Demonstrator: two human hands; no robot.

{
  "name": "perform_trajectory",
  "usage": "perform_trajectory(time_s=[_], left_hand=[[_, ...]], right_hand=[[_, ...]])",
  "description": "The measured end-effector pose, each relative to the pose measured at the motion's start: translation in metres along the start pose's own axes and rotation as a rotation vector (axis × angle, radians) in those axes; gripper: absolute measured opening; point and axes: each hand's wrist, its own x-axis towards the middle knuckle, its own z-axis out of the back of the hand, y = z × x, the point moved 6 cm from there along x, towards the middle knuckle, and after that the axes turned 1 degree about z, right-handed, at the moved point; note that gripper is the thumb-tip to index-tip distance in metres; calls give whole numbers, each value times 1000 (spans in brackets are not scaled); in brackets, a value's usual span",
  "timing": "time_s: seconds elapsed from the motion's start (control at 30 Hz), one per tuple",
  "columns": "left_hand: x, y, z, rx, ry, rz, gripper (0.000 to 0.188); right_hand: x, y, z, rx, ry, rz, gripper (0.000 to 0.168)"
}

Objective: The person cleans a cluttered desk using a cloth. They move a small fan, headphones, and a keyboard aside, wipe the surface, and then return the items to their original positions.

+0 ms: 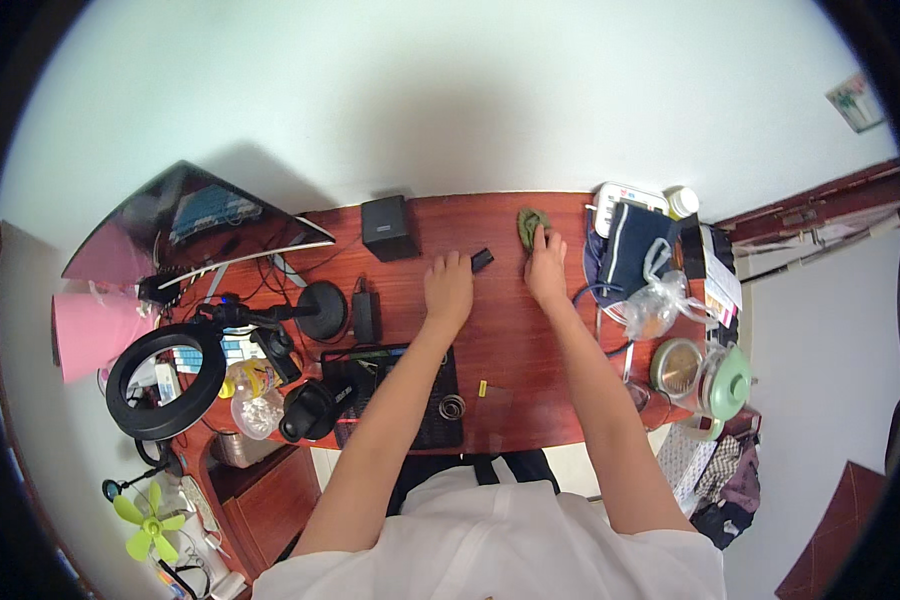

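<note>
My left hand (448,291) rests palm down on the middle of the red-brown wooden desk (506,319). A small black block-like object (482,260) lies right beside its fingers. Whether the hand grips that object is hidden, as the thumb and fingertips are out of sight. Farther right, my right hand (546,271) has its fingers on a crumpled olive-green cloth (531,223) near the back of the desk. Part of the cloth lies under the fingers, and the rest sticks out beyond them.
A black box-shaped speaker (387,229) stands left of my left hand. A black power adapter (366,315), a ring light (166,381) and a monitor (187,217) are farther left. Right of my right arm lie a blood pressure monitor (628,204), a plastic bag (658,304) and a green-lidded kettle (727,382).
</note>
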Motion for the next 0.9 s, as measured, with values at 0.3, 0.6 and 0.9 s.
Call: perform_trajectory(time_s=[0.3, 0.6, 0.9], left_hand=[[-88, 56, 52, -712, -247, 424, 28], [-31, 79, 117, -639, -714, 442, 39], [6, 78, 104, -422, -558, 546, 63]], right_hand=[[64, 77, -56, 170, 19, 206, 54], [16, 100, -54, 202, 473, 542, 32], [30, 61, -21, -1, -28, 44, 46]])
